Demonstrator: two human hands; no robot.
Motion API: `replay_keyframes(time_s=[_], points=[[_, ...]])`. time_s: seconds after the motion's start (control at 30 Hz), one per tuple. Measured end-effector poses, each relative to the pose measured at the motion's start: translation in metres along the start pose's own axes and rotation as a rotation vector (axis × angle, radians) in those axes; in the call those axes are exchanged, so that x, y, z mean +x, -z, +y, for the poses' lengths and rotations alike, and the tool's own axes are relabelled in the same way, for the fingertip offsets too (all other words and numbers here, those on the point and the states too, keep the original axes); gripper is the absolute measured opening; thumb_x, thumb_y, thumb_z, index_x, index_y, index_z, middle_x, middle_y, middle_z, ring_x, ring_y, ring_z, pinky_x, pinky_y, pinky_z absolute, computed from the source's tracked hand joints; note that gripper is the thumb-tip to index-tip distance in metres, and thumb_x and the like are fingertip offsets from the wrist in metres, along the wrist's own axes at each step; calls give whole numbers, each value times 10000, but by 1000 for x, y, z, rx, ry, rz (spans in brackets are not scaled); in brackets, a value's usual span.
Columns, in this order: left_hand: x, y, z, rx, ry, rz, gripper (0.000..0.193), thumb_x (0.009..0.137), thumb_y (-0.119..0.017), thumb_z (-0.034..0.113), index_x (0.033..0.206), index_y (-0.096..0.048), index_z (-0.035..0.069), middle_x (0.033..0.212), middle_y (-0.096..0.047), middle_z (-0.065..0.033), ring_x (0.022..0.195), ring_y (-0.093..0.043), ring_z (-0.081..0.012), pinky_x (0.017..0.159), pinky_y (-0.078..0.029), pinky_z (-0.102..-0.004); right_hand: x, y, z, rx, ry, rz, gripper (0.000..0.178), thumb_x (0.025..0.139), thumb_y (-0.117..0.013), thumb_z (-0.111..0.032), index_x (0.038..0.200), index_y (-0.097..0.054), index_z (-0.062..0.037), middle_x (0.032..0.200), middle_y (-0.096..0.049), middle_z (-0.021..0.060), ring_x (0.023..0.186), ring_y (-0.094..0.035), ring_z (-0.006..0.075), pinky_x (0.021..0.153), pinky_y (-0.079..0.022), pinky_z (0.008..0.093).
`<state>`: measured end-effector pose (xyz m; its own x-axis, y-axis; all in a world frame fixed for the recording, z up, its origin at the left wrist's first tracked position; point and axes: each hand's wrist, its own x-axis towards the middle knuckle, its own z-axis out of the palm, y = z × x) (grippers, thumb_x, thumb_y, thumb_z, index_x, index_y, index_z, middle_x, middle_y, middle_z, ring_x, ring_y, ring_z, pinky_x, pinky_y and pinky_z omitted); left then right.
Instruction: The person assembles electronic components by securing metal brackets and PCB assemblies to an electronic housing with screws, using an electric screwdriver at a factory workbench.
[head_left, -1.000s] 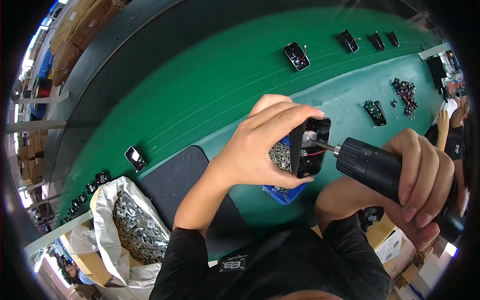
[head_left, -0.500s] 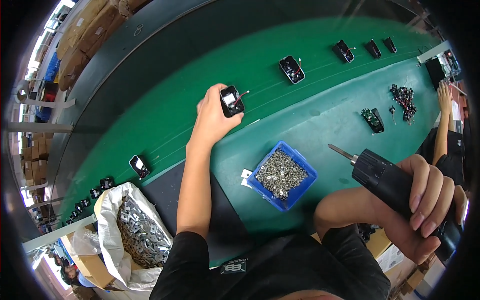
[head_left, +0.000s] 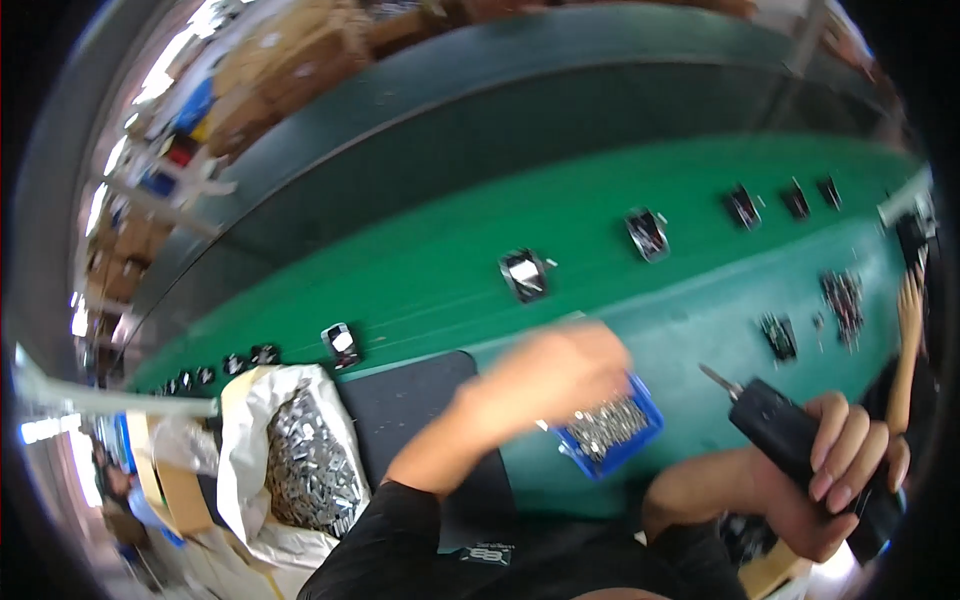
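Observation:
My left hand [head_left: 572, 368], smeared by motion, is over the far left part of a blue bin [head_left: 650, 408] of small metal screws [head_left: 606, 430]. Its fingers are too blurred to read. In my right hand [head_left: 845, 465] is a black electric screwdriver [head_left: 775, 425], its bit pointing up and left, away from any part. Beyond the left hand, a black plastic housing [head_left: 524, 275] with a white patch inside lies on the green conveyor belt [head_left: 430, 300]. A similar housing [head_left: 341, 344] lies farther left, and another [head_left: 647, 234] farther right.
A white sack [head_left: 240, 470] of small metal plates [head_left: 310, 465] stands in a carton at the left. A black mat [head_left: 415, 395] lies beside it. On the right are a circuit board part [head_left: 778, 338], a heap of wired components [head_left: 843, 308] and another person's arm [head_left: 908, 320].
My left hand has let go of the housing on the belt and moved right and nearer, over the screw bin. The whole view has shifted; the right hand still grips the screwdriver.

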<state>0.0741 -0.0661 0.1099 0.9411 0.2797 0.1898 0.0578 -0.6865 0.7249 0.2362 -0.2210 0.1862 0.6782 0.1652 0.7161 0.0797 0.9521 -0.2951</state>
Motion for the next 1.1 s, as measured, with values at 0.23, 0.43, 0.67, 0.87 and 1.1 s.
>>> replay_keyframes(time_s=[0.23, 0.43, 0.67, 0.87, 1.1], points=[[-7, -84, 17, 382, -49, -386, 216, 717, -657, 126, 907, -604, 38, 862, -618, -127, 860, -617, -271, 757, -504, -379, -6, -5, -19, -49, -52, -199, 435, 853, -613, -199, 1243, -431, -136, 746, -468, -9, 656, -475, 134, 644, -399, 298], [-5, -92, 11, 349, -25, -354, 195, 684, -639, 35, 867, -588, -12, 850, -623, -157, 834, -641, -306, 697, -529, -399, -11, -3, -11, -88, 58, -129, 450, 774, -672, -183, 1141, -430, -87, 713, -479, -6, 605, -478, 106, 598, -382, 268], [-4, -101, 2, 336, -63, -311, 108, 698, -618, 30, 796, -605, -13, 780, -640, -170, 771, -655, -309, 661, -533, -397, -17, 1, -17, -71, 131, -116, 449, 721, -685, -152, 1061, -421, -26, 702, -455, -4, 589, -421, 85, 633, -319, 237], [-1, -107, 1, 303, -68, -250, 83, 693, -572, 33, 692, -651, 4, 767, -665, -187, 722, -662, -332, 630, -530, -421, -39, -10, -30, -100, 127, -245, 427, 756, -663, -152, 1080, -417, -22, 712, -447, 10, 605, -425, 94, 627, -321, 234], [-2, -68, 22, -24, -178, -129, 108, 679, -545, 58, 739, -624, 16, 690, -631, -191, 693, -636, -370, 630, -509, -471, -76, -48, -53, -365, 81, -258, 460, 766, -684, -162, 1111, -399, -52, 688, -457, 2, 587, -445, 98, 618, -347, 220]])
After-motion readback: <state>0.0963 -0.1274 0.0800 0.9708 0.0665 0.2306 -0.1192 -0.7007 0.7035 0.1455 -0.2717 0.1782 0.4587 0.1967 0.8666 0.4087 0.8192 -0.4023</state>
